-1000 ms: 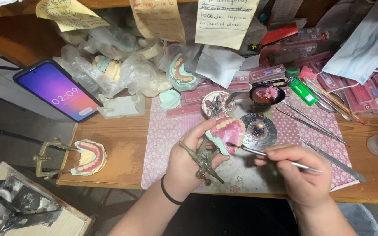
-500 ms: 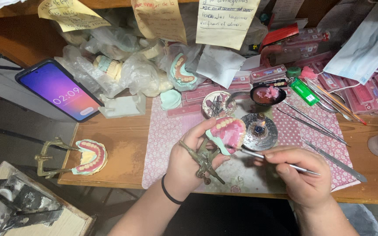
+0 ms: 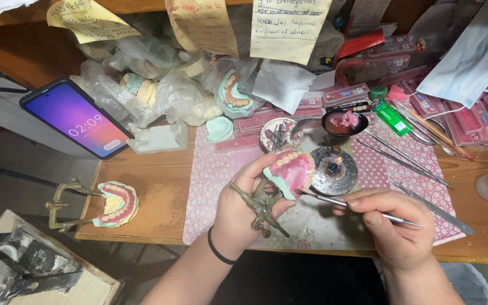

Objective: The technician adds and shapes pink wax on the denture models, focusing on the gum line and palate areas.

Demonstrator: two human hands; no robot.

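A dental technician's workbench: bagged plaster casts at the far edge, a small lit burner, metal wax tools right, a wax denture on its articulator left

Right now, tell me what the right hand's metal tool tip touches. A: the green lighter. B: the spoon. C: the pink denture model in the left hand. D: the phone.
C: the right hand holds a thin metal tool whose tip meets the pink denture model gripped by the left hand.

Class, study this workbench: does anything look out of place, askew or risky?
A second denture model on its brass frame sits at the table's front edge, frame overhanging. A small burner flames beside the left hand and paper mat.
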